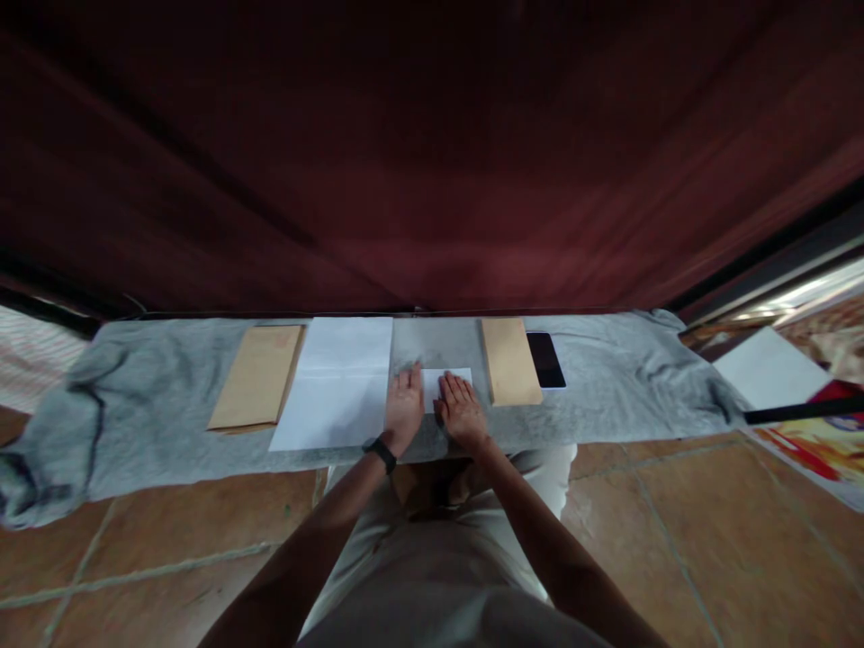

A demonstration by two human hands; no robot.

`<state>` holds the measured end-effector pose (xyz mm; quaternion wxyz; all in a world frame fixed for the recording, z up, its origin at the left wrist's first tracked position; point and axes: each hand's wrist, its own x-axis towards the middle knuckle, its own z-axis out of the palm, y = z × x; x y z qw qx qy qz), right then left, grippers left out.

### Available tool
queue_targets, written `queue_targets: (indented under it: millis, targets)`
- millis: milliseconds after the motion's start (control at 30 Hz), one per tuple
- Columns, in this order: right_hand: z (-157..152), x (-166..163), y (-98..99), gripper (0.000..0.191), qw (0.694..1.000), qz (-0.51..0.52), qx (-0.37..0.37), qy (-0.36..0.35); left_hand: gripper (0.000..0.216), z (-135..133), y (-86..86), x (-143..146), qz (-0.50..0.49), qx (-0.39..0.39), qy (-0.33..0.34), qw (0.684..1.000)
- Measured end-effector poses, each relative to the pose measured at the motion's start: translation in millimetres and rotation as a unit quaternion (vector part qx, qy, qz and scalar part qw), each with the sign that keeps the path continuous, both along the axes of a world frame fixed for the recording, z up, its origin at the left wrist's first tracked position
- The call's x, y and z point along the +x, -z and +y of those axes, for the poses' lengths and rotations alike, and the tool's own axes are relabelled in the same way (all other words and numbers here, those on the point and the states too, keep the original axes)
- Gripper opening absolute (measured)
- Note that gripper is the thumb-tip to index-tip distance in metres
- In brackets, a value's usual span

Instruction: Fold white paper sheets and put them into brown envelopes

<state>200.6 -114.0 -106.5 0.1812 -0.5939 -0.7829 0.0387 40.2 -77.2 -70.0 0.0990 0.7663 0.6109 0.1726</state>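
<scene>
Resting my flattened right hand (pixel 462 410) on the small white paper (pixel 432 389), my flat left hand (pixel 403 409) at its left edge, I could skew it by pushing unevenly.

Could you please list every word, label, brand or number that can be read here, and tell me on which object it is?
No text can be read.
Colourful print at right: any lettering is too blurred.
Left brown envelope: any marking is too faint.
Right brown envelope, phone, small white paper, large white sheet: none visible.
</scene>
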Motion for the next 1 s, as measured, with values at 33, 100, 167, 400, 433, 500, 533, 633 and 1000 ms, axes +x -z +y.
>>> queue_targets:
  millis: [33, 100, 167, 400, 433, 500, 533, 633, 1000]
  targets:
    - [0.0, 0.0, 0.3, 0.054, 1.0, -0.005, -0.003, 0.0, 0.056, -4.5, 2.1, 5.2, -0.001, 0.027, 0.03, 0.999]
    - [0.1, 0.2, 1.4, 0.056, 1.0, -0.018, -0.012, -0.004, 0.054, -11.9, 7.1, 16.6, -0.001, 0.044, 0.097, 0.994]
    - [0.1, 0.6, 3.0, 0.06, 0.999, -0.033, -0.019, -0.012, 0.058, -16.4, 12.3, 25.7, 0.012, 0.031, 0.122, 0.992]
    - [0.0, 0.8, 6.1, 0.057, 0.999, -0.042, -0.01, -0.01, 0.064, -18.0, 23.3, 17.0, 0.061, -0.009, 0.108, 0.992]
    - [-0.2, 0.5, 6.1, 0.057, 0.999, -0.036, -0.01, -0.006, 0.064, -18.1, 24.2, 13.9, 0.063, -0.011, 0.104, 0.992]
    - [-0.6, -0.2, 6.1, 0.057, 1.0, -0.019, -0.008, 0.005, 0.064, -18.6, 25.7, 8.6, 0.062, -0.014, 0.096, 0.993]
    - [-0.8, -0.4, 6.3, 0.057, 1.0, -0.009, -0.007, 0.01, 0.064, -18.9, 26.3, 6.4, 0.058, -0.015, 0.089, 0.994]
    - [-1.8, 0.2, 7.8, 0.059, 0.999, 0.022, -0.002, 0.024, 0.064, -19.8, 26.9, 0.7, 0.044, -0.018, 0.076, 0.996]
    - [-15.6, 16.2, 13.2, 0.058, 0.996, 0.043, 0.016, 0.079, 0.063, -18.0, 31.2, -7.5, 0.036, -0.017, 0.065, 0.997]
